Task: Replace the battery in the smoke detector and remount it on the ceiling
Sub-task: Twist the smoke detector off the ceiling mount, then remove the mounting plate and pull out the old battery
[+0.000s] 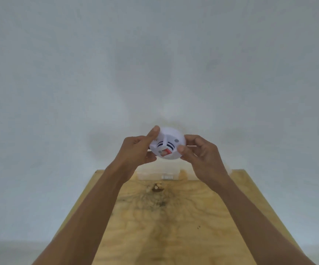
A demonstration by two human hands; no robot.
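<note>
Both hands hold the white smoke detector [167, 144] above the far edge of the wooden worktop [174, 217]: the left hand [137, 152] and the right hand [200, 155] pinch its rim. Something red shows in its opening, probably the battery. I think it is best to press it fully in while gripping the rim only. No writing on the detector is readable.

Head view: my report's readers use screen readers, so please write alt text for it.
Both hands, left and right, hold a white smoke detector up before a pale wall, a reddish battery showing in its back. A wooden board lies below.
</note>
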